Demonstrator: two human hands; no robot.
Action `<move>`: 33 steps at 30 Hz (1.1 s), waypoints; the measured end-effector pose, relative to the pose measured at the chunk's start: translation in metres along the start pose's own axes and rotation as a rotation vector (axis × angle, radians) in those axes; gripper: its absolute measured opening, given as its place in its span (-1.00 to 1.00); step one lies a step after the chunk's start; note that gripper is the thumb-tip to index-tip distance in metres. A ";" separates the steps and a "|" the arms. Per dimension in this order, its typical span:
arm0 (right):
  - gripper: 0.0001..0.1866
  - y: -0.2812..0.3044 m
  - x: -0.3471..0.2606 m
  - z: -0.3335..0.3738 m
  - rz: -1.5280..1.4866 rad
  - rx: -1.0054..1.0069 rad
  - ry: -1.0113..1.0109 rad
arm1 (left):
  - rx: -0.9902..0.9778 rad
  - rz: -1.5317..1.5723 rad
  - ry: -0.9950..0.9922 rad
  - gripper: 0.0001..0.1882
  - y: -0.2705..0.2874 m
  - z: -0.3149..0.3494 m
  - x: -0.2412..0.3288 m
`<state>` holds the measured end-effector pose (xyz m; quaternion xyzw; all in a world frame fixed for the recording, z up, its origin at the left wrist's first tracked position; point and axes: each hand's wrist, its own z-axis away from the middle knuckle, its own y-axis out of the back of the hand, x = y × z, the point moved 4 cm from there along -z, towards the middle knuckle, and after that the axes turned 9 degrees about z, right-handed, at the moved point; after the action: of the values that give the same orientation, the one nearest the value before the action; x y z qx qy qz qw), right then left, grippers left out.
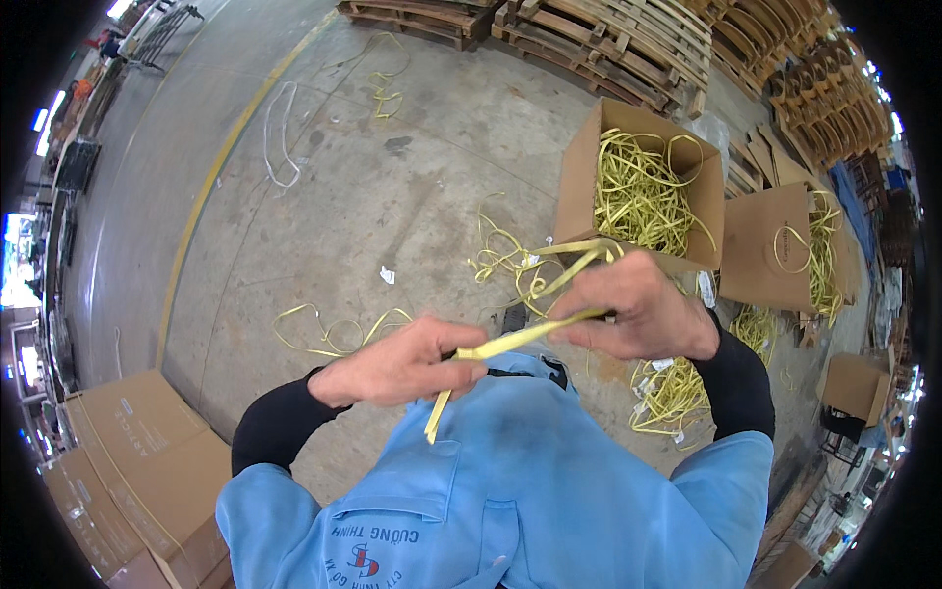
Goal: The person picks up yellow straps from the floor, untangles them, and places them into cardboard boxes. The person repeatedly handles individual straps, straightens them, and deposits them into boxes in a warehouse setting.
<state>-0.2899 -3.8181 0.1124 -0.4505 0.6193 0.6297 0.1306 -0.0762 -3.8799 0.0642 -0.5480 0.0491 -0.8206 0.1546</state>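
Note:
A flat yellow strap (pixel 510 341) stretches between my two hands in front of my chest. My left hand (pixel 417 361) is closed on it, with a short folded end hanging below the fingers. On the right, my right hand (pixel 633 309) pinches the same strap, and a loop of it rises above the fingers. Just beyond that hand stands an open cardboard box (pixel 577 177) heaped with tangled yellow straps (pixel 643 191). Loose yellow strap (pixel 500 250) lies curled on the floor between the hands and the box.
A second cardboard box (pixel 765 250) with yellow strap spilling out stands further right, and a strap heap (pixel 672 393) lies by my right forearm. Large cartons (pixel 147 452) stand at lower left. Wooden pallets (pixel 608 44) are stacked at the back. A yellow line (pixel 221 162) crosses the concrete floor.

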 end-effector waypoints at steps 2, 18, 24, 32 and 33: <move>-0.85 0.002 -0.009 0.002 0.004 -0.034 0.021 | -0.024 -0.165 -0.101 -0.81 -0.004 0.010 0.011; -0.83 -0.040 0.033 -0.002 -1.406 -0.031 -0.812 | 0.442 -1.633 -0.527 -0.84 0.012 -0.026 0.030; -0.86 -0.028 0.030 0.011 -1.403 -0.028 -0.925 | 0.149 -1.882 -0.445 -0.88 -0.003 -0.018 0.043; -0.79 -0.019 0.043 -0.018 -1.579 0.090 -0.826 | 0.002 -2.503 0.026 -0.89 0.016 -0.045 0.110; -0.78 -0.016 0.046 -0.024 -1.630 0.112 -0.796 | 0.054 -2.569 0.035 -0.88 0.017 -0.049 0.116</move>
<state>-0.2949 -3.8546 0.0724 -0.4912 0.0474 0.4202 0.7615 -0.1582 -3.9360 0.1428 -0.1877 -0.5264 -0.3876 -0.7330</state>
